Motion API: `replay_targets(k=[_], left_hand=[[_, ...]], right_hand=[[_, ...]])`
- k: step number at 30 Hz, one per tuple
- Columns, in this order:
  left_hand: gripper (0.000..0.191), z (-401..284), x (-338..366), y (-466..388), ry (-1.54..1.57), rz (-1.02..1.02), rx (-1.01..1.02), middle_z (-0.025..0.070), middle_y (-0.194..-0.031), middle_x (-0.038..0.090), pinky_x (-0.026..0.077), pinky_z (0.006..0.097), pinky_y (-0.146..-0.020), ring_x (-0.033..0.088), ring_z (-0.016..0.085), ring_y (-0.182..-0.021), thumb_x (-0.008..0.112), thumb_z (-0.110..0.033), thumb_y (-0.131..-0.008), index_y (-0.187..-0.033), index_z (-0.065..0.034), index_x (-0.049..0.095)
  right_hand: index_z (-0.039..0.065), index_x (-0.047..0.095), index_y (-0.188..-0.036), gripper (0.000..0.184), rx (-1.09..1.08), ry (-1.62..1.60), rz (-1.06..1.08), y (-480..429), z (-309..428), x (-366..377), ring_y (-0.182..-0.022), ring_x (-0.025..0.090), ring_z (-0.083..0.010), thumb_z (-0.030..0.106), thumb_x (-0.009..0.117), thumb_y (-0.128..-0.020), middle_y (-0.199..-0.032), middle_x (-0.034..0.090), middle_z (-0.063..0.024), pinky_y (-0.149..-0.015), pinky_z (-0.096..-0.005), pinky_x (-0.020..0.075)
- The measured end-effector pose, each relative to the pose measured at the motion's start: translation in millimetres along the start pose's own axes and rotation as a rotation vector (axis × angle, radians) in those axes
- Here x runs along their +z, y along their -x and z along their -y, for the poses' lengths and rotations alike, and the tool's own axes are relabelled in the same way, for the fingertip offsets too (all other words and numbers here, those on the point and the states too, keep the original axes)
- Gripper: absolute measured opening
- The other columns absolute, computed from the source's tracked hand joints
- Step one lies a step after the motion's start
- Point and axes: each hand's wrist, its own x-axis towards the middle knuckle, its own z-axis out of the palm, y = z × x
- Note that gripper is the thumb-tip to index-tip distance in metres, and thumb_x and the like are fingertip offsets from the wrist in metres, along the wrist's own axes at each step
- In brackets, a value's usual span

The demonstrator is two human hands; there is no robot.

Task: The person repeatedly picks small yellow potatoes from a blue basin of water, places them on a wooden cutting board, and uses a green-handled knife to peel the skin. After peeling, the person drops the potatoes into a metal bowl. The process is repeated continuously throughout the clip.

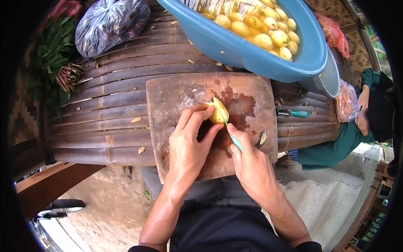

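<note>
A peeled yellow potato (219,111) rests on a worn wooden board (176,91), with a cut showing across it. The fingertips and thumb of my left hand (190,138) hold it from the left. My right hand (250,157) grips the turquoise handle of a small knife (235,141), whose blade is at the potato's lower right edge and mostly hidden. A thin slice (263,137) lies near the board's right edge. Dark wet patches mark the board around the potato.
A blue plastic tub (217,44) of peeled potatoes in water stands behind the board. A peeler (292,113) lies right on the bamboo platform (126,108). Leafy greens (56,53) and a filled plastic bag (110,26) are at left. Another person (365,104) sits at right beside a bag (346,100).
</note>
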Motion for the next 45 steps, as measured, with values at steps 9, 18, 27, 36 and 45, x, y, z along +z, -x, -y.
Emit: replay_targets(k=[9, 18, 27, 36, 45], left_hand=[[0.040, 2.6, -0.9, 1.8, -0.009, 0.047, -0.003, 0.0153, -0.127, 0.068, 0.059, 0.0388, -0.095, 0.071, 0.031, -0.110, 0.085, -0.007, -0.090, -0.124, 0.0006, 0.067], [0.050, -2.2, 4.6, -1.8, -0.214, 0.072, 0.121, 0.0171, -0.124, 0.067, 0.055, 0.0459, -0.094, 0.067, 0.040, -0.112, 0.080, -0.003, -0.087, -0.132, -0.0022, 0.057], [0.050, -22.7, 11.7, -9.0, -0.280, 0.059, -0.023, 0.0219, -0.121, 0.062, 0.054, 0.0492, -0.093, 0.065, 0.042, -0.107, 0.066, -0.001, -0.092, -0.141, -0.0007, 0.053], [0.035, -46.3, -7.6, -52.2, -0.486, 0.495, 0.229, 0.0201, -0.122, 0.060, 0.055, 0.0526, -0.087, 0.068, 0.044, -0.103, 0.071, -0.019, -0.101, -0.132, -0.0068, 0.061], [0.053, -51.9, 9.4, -87.2, -0.915, 0.805, 0.725, 0.0138, -0.119, 0.065, 0.058, 0.0484, -0.088, 0.072, 0.036, -0.101, 0.082, -0.022, -0.086, -0.134, -0.0123, 0.063]], right_hand=[[0.014, 0.043, -0.154, 0.047, 0.062, -0.054, 0.045, 18.8, -3.5, -6.9, -0.093, 0.068, -0.0529, 0.011, 0.056, -0.108, -0.098, 0.071, -0.0312, -0.076, -0.0597, 0.0541], [0.011, 0.050, -0.152, 0.046, 0.099, -0.263, 0.006, 69.0, -36.9, -25.4, -0.100, 0.072, -0.0478, 0.009, 0.059, -0.108, -0.108, 0.073, -0.0271, -0.082, -0.0482, 0.0569], [0.005, 0.052, -0.153, 0.045, -0.005, -0.534, -0.430, 70.1, -120.2, -15.8, -0.079, 0.065, -0.0165, 0.004, 0.056, -0.108, -0.108, 0.073, -0.0140, -0.078, -0.0319, 0.0556], [0.003, 0.054, -0.151, 0.046, -0.323, -0.135, -0.858, -6.4, -203.7, -45.0, -0.121, 0.073, -0.0350, 0.000, 0.057, -0.106, -0.144, 0.067, -0.0204, -0.097, -0.0393, 0.0588], [0.003, 0.055, -0.151, 0.045, -0.152, -0.393, -0.961, -26.7, -224.5, -24.7, -0.126, 0.070, -0.0372, 0.001, 0.058, -0.106, -0.143, 0.068, -0.0210, -0.102, -0.0400, 0.0555]])
